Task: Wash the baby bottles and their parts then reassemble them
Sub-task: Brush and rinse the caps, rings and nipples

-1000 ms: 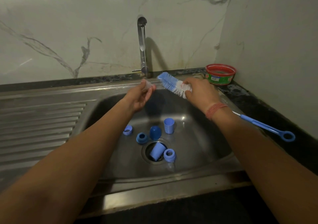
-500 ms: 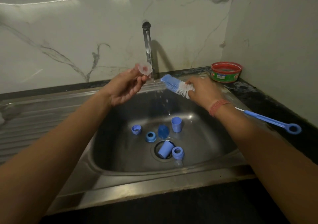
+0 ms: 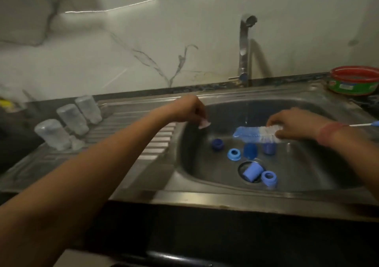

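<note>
At far left, three clear baby bottles (image 3: pixel 70 121) stand inverted in a row on the ribbed drainboard (image 3: pixel 131 127), well apart from both hands. The left hand (image 3: pixel 189 110) reaches across the drainboard to the left rim of the sink (image 3: pixel 184 184); its grip is closed in a pinch on a small translucent teat (image 3: pixel 204 125), which hangs directly below the fingertips, above the basin's left wall. In the basin, from left to right, lie a dark blue ring (image 3: pixel 217 144), a light blue ring (image 3: pixel 234 154), a dark blue cap (image 3: pixel 250 150) and a blue cap (image 3: pixel 269 148); nearer, a light blue cap (image 3: pixel 252 171) lies on its side over the drain, with another blue ring (image 3: pixel 269 178) touching its right side. A thin water stream falls from the tap (image 3: pixel 245 49). The right hand (image 3: pixel 293 126) grips the bottle brush (image 3: pixel 254 136) where the bristles meet the handle, fingers curled round it; the bristle head points left over the caps, and the blue handle extends right beyond the wrist. A red-rimmed green tub (image 3: pixel 353 81) sits on the desk at far right.
</note>
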Action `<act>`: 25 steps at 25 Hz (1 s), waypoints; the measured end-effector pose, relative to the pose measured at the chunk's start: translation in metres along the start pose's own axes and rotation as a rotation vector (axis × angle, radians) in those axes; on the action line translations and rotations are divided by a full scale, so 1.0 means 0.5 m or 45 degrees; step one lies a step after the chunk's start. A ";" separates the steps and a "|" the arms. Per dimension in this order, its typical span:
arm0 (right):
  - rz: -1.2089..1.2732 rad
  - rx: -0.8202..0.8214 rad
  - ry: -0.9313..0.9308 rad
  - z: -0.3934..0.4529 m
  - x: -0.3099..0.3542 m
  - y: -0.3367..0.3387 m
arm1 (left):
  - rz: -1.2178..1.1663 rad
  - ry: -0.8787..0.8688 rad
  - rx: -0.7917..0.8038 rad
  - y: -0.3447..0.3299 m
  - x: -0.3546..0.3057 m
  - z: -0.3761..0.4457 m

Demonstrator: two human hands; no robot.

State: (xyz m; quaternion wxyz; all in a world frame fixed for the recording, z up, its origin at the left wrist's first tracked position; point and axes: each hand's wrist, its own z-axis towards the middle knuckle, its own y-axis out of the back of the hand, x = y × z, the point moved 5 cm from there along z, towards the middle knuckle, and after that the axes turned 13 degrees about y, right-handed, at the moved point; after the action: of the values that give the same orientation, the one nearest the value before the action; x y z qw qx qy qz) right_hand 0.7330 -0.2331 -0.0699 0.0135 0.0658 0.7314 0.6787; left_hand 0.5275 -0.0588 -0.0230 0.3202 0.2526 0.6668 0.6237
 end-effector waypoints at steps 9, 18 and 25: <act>-0.013 -0.038 0.156 0.048 0.029 -0.036 | 0.091 0.528 -0.260 0.201 0.341 -0.131; 0.099 -0.130 0.335 0.073 0.006 -0.071 | 0.458 0.853 -0.045 0.112 0.563 -0.219; 0.020 -0.139 0.314 0.067 0.016 -0.064 | 0.539 0.870 0.010 0.074 0.589 -0.214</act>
State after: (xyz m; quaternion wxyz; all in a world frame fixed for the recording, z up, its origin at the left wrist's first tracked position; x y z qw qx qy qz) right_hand 0.7263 -0.2010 -0.1037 -0.0783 -0.0132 0.6888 0.7206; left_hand 0.2493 0.0900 -0.0175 -0.0564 0.1636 0.6705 0.7215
